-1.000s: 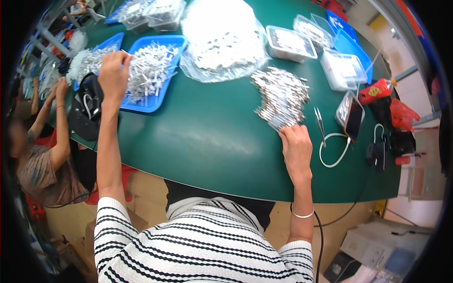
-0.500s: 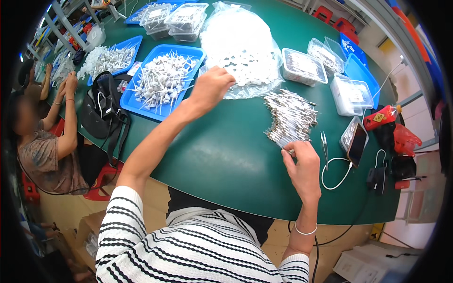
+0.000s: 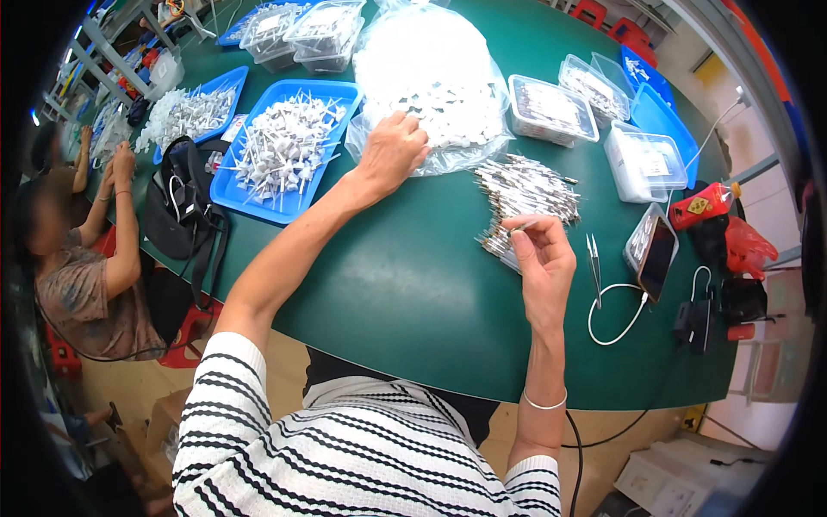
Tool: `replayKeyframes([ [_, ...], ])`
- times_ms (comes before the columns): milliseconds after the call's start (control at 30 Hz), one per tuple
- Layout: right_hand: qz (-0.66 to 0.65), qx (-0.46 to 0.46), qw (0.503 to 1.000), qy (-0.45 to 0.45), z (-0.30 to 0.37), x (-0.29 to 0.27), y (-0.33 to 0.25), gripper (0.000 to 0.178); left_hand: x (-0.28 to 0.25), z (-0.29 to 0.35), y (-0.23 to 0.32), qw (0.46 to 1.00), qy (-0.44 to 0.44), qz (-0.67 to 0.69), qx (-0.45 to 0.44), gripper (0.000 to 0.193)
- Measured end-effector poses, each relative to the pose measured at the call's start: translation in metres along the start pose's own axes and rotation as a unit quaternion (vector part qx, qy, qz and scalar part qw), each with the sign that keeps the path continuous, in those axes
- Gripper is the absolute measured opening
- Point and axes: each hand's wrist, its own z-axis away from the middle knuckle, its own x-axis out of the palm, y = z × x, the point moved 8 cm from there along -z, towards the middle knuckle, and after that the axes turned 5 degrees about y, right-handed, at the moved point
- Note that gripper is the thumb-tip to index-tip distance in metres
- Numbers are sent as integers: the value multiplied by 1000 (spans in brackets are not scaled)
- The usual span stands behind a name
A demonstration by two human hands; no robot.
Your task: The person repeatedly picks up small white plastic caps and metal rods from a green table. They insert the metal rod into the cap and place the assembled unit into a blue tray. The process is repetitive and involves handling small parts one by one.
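- Left hand (image 3: pixel 394 153): fingers curled down at the near left side of a clear plastic bag (image 3: pixel 444 162) of white pieces (image 3: pixel 465 116), toward the far edge of the worktop (image 3: pixel 388 293); whether the fingertips grip anything cannot be told, as the back of the hand covers them
- Right hand (image 3: pixel 544 258): thumb and forefinger pinched together on what looks like a slim metallic piece (image 3: pixel 519 227), mostly hidden by the fingers, over the near end of a heap of similar pins (image 3: pixel 532 185)
- The heap lies loose on the green worktop, right of its middle, just beside the bag and well apart from the near edge
- Left of the bag, a blue tray (image 3: pixel 245 204) holds many white-headed parts with thin stems (image 3: pixel 289 146) (they point every which way)
- A black bag (image 3: pixel 177 198) sits between that tray and the worktop's left edge
- To the right of the heap lie metal tweezers (image 3: pixel 594 263), their tips pointing toward the far edge, with a looped white cable (image 3: pixel 603 338) beside them
- Toward the right edge, a phone (image 3: pixel 657 258) leans on a clear container (image 3: pixel 639 237), near a red bottle (image 3: pixel 699 207)
- Beyond the left edge, a co-worker (image 3: pixel 95 258) sits with both arms raised
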Motion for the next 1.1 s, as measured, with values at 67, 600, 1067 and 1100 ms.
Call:
replayKeyframes([
  [67, -35, 20, 999, 7, 1, -5, 10, 9, -26, 5, 17, 999, 14, 44, -24, 12],
  [600, -274, 188, 942, -50, 14, 26, 48, 15, -44, 68, 79, 872, -45, 420, -245, 32],
  [1067, -260, 138, 956, -19, 26, 44, 51, 11, -9, 95, 84, 587, -153, 660, -444, 19],
  [1100, -254, 136, 957, -16, 26, 44, 51, 11, -10, 96, 85, 582, -157, 660, -448, 19],
])
